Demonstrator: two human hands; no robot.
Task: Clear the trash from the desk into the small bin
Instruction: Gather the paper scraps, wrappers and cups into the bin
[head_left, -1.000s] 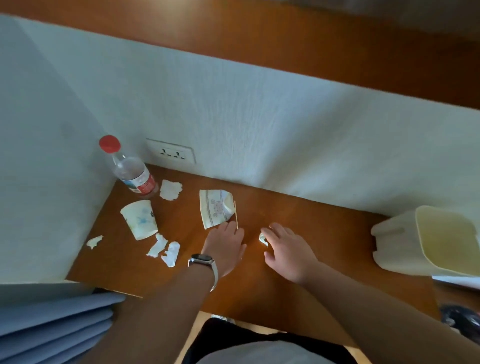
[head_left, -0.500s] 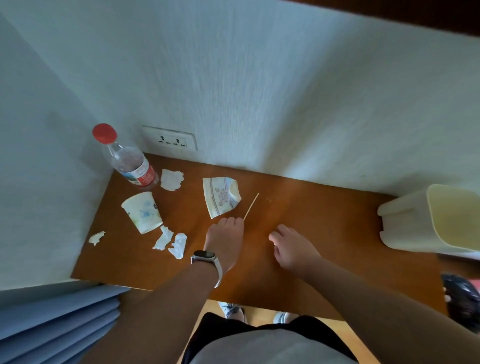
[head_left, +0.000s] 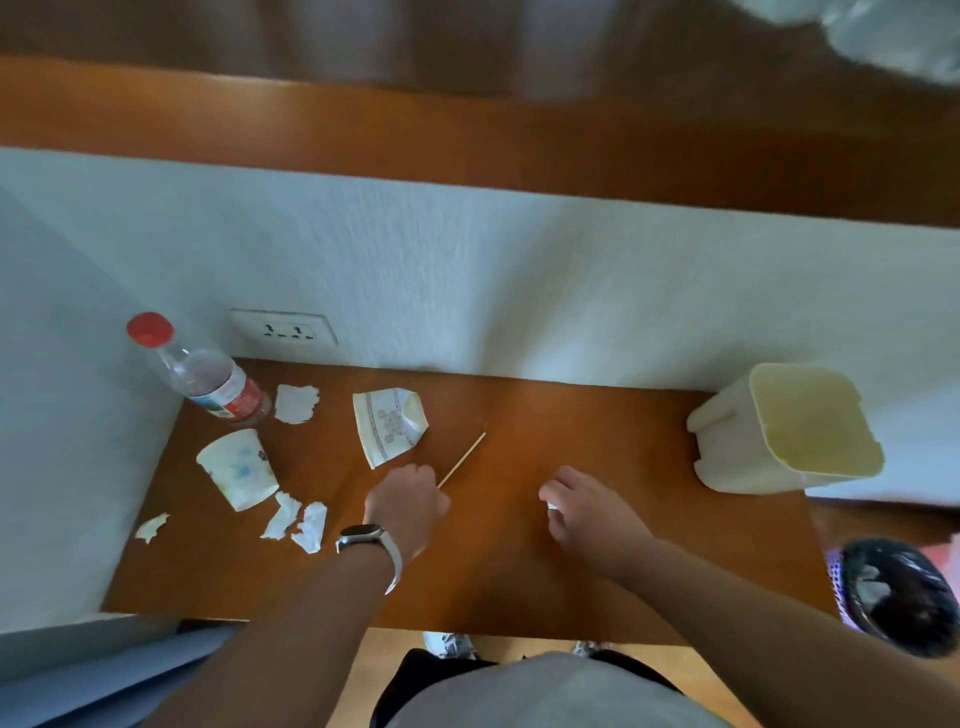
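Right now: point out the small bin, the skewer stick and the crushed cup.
small bin (head_left: 727, 441), head view, outer side wall.
skewer stick (head_left: 465, 457), head view, mid-shaft.
crushed cup (head_left: 387, 426), head view, printed side.

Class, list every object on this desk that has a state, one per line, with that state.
Clear plastic bottle: red cap on, upright.
White paper cup: tipped over.
Patterned paper cup: flattened.
Cream plastic bin: looks empty.
Left hand: closed on thin wooden stick.
Right hand: closed on small white scrap.

Home or dorm study nook, wooden desk (head_left: 519, 571), wall socket (head_left: 283, 330)
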